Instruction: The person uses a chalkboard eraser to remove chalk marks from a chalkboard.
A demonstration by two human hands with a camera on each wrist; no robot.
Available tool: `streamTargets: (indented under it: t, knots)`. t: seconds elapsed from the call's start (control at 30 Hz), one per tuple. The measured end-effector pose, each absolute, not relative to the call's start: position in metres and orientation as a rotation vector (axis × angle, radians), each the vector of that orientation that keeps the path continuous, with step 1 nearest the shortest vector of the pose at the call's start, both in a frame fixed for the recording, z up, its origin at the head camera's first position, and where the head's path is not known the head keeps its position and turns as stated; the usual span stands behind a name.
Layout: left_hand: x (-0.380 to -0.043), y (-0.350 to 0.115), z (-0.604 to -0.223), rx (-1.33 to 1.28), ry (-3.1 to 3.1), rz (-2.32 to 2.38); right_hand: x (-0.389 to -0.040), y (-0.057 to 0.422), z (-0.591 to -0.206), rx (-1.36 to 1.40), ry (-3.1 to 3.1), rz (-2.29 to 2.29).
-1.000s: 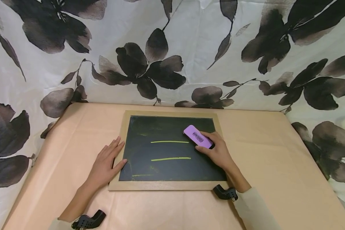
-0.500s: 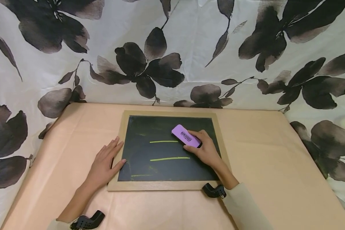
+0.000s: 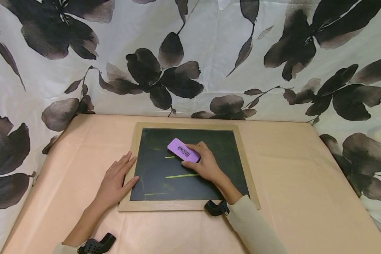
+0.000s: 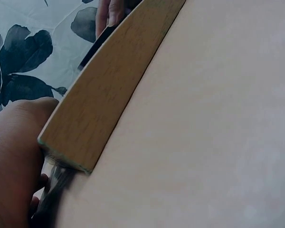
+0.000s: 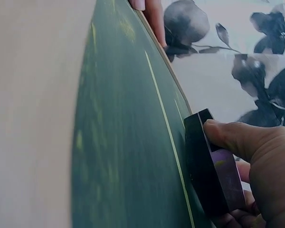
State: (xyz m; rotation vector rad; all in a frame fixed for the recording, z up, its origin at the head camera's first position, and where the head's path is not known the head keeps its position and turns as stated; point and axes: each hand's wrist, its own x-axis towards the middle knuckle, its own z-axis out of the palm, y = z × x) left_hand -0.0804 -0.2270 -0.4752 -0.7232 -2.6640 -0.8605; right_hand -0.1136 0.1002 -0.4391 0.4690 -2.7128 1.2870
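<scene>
A wood-framed chalkboard [image 3: 227, 151] lies flat, with a short yellow chalk line [image 3: 169, 157] and a longer lower chalk line [image 3: 180, 176] on it. My right hand [image 3: 207, 165] grips a purple chalkboard eraser [image 3: 181, 150] between thumb and fingers over the upper line. In the right wrist view, the dark felt side of the eraser [image 5: 206, 166] faces the board and my thumb presses its edge. My left hand [image 3: 115, 181] rests along the left frame with its fingers extended and thumb on the board's edge. The wooden frame [image 4: 102, 90] fills much of the left wrist view.
Peach cloth covers the table [image 3: 289, 176] around the board. Behind stands a white curtain [image 3: 216, 63] with dark flower prints. Faint yellow chalk smudges [image 3: 155, 194] mark the lower left of the board. Black cameras sit on both wrists.
My right hand has slid the eraser leftward along the upper chalk line. Only a short left piece of that line now shows. The left hand stays in place.
</scene>
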Motion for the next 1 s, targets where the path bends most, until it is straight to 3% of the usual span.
streamTargets:
  t: [0.47, 1.0]
  knots:
    - [-0.082, -0.227, -0.476, -0.722, -2.646, -0.872, -0.121, 0.055, -0.439, 0.598, -2.717, 1.28]
    - [-0.079, -0.228, -0.474, -0.723, -2.662, -0.875, -0.113, 0.048, -0.43, 0.549, -2.811, 1.167]
